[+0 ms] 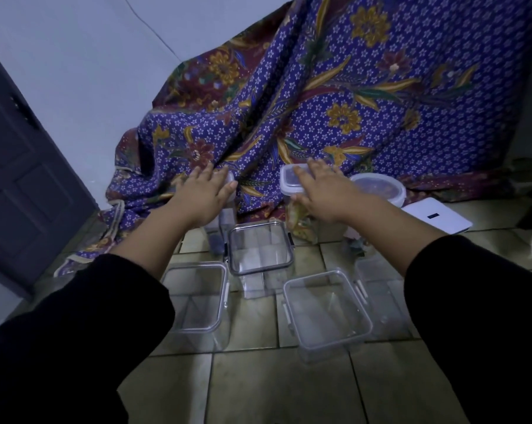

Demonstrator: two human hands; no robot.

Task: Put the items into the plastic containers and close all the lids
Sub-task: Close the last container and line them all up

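Three clear square containers (326, 313) stand open on the tiled floor (277, 390) at 6 o'clock; a fourth, partly hidden, lies at 4 o'clock. Three lidded containers sit at 12 o'clock against the patterned cloth (350, 96). The right hand (323, 188) rests spread on one square lid (289, 182); the left hand (206, 191) covers another, grip closure unclear. Risk: pressing off-centre could tip a tall container onto the open ones.

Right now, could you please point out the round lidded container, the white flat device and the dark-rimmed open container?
Round lidded container (378, 185): head view, lid top.
White flat device (442, 220): head view, top face.
Dark-rimmed open container (260, 272): head view, near rim.
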